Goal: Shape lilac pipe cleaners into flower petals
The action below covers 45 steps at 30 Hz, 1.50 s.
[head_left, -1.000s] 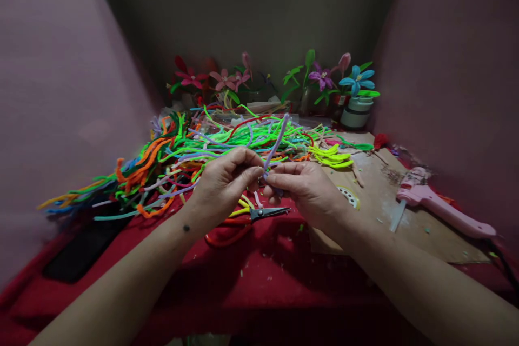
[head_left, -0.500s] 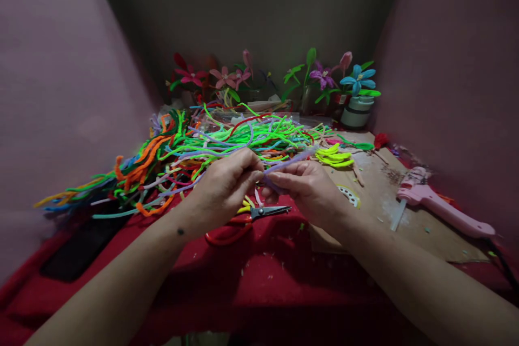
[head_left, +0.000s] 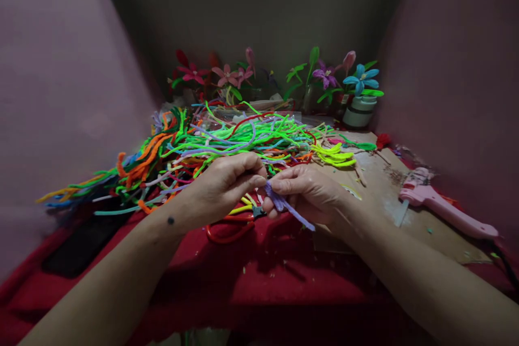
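A bent purple pipe cleaner (head_left: 298,217) is held between both hands, above the red cloth. My right hand (head_left: 306,186) grips its folded part between thumb and fingers, and a loose end sticks out down to the right. At the fold's left side, my left hand (head_left: 231,178) is closed in a pinch, its fingertips touching or almost touching the purple piece; what lies between them is hard to see. Below the hands lie red-handled scissors (head_left: 240,219), their blades mostly covered by my right fingers.
Behind the hands spreads a heap of coloured pipe cleaners (head_left: 259,135), with a yellow bunch (head_left: 334,158) at its right. A pink glue gun (head_left: 450,210) rests on cardboard (head_left: 377,211). A dark phone (head_left: 83,246) lies left. Pipe-cleaner flowers, including a blue flower (head_left: 360,80), stand at the back.
The purple pipe cleaner's free end has swung from pointing up right to pointing down right. My right hand has turned and now covers the scissor blades.
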Each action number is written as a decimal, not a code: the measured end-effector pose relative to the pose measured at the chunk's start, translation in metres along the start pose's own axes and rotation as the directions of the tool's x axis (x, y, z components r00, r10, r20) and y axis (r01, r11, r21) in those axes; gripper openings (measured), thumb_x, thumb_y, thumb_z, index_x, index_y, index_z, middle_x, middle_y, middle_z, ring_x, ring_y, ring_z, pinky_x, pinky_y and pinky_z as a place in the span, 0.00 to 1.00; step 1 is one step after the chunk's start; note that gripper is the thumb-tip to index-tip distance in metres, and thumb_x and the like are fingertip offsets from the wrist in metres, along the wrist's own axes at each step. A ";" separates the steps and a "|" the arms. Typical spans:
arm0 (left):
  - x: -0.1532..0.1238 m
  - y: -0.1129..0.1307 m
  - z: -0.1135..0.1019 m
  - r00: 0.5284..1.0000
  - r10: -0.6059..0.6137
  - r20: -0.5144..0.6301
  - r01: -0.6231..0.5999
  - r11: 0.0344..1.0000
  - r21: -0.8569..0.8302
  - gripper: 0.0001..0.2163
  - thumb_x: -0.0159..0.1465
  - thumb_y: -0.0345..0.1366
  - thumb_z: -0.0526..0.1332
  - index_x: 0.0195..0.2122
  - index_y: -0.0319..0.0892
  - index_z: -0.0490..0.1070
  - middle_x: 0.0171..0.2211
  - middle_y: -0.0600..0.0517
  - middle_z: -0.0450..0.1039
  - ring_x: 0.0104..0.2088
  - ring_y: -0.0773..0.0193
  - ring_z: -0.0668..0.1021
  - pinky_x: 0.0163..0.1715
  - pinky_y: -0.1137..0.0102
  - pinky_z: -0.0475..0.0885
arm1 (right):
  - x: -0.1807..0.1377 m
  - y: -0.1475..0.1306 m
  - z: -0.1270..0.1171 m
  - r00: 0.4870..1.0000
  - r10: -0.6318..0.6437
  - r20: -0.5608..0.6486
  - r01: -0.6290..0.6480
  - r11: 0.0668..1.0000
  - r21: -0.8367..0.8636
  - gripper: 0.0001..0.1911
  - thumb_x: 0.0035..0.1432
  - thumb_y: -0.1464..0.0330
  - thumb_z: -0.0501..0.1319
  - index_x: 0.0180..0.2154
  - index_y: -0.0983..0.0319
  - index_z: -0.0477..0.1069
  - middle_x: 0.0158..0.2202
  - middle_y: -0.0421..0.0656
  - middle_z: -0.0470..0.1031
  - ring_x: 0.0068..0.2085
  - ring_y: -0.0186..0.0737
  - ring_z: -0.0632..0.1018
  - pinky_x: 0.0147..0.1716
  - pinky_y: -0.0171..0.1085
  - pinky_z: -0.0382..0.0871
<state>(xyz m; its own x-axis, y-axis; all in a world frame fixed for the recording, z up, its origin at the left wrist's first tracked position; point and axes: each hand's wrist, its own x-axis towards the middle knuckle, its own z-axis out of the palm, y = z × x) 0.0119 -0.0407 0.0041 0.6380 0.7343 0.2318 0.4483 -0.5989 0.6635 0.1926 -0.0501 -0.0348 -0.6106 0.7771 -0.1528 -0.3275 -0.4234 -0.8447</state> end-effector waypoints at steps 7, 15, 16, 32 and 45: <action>0.003 0.005 0.004 0.978 -0.205 -0.031 0.195 0.961 -0.198 0.07 0.58 0.34 0.58 0.24 0.39 0.66 0.19 0.57 0.63 0.20 0.73 0.65 0.18 0.78 0.60 | 0.004 0.006 0.000 0.985 -0.137 -0.108 0.125 0.986 -0.110 0.09 0.42 0.66 0.68 0.23 0.66 0.74 0.21 0.43 0.76 0.22 0.33 0.75 0.27 0.34 0.69; 0.007 -0.007 0.013 0.914 -0.377 0.150 0.379 0.665 -0.643 0.07 0.56 0.36 0.62 0.28 0.38 0.65 0.17 0.53 0.72 0.14 0.69 0.72 0.16 0.75 0.67 | 0.000 0.008 0.010 0.864 -0.422 -0.276 0.254 0.836 -0.486 0.10 0.47 0.64 0.65 0.23 0.66 0.74 0.21 0.40 0.73 0.22 0.30 0.70 0.24 0.32 0.63; 0.007 -0.008 0.014 0.914 -0.380 0.141 0.373 0.657 -0.655 0.08 0.56 0.36 0.62 0.28 0.38 0.65 0.17 0.53 0.72 0.15 0.69 0.72 0.17 0.74 0.68 | 0.000 0.008 0.010 0.858 -0.431 -0.280 0.258 0.833 -0.489 0.10 0.48 0.65 0.64 0.24 0.66 0.74 0.21 0.40 0.73 0.23 0.30 0.70 0.24 0.32 0.63; 0.014 0.010 0.032 0.863 -0.489 -0.123 0.359 0.767 -0.531 0.07 0.61 0.27 0.54 0.26 0.40 0.58 0.11 0.63 0.61 0.09 0.79 0.61 0.09 0.85 0.54 | 0.003 0.012 0.006 0.895 -0.307 -0.323 0.216 0.933 -0.289 0.08 0.43 0.66 0.67 0.24 0.65 0.75 0.22 0.42 0.75 0.23 0.33 0.74 0.26 0.35 0.68; 0.011 0.000 0.024 0.910 -0.404 -0.094 0.308 0.810 -0.499 0.05 0.56 0.32 0.61 0.26 0.37 0.68 0.13 0.58 0.66 0.12 0.76 0.65 0.10 0.82 0.57 | 0.004 0.008 0.009 0.916 -0.221 -0.335 0.164 0.968 -0.191 0.05 0.46 0.75 0.64 0.20 0.66 0.73 0.18 0.41 0.74 0.20 0.31 0.74 0.23 0.31 0.70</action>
<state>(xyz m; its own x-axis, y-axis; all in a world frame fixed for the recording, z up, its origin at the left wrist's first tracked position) 0.0336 -0.0404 -0.0102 0.3404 0.9402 0.0097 0.2472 -0.0994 0.9639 0.1814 -0.0541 -0.0377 -0.2448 0.9615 -0.1250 -0.2793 -0.1934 -0.9405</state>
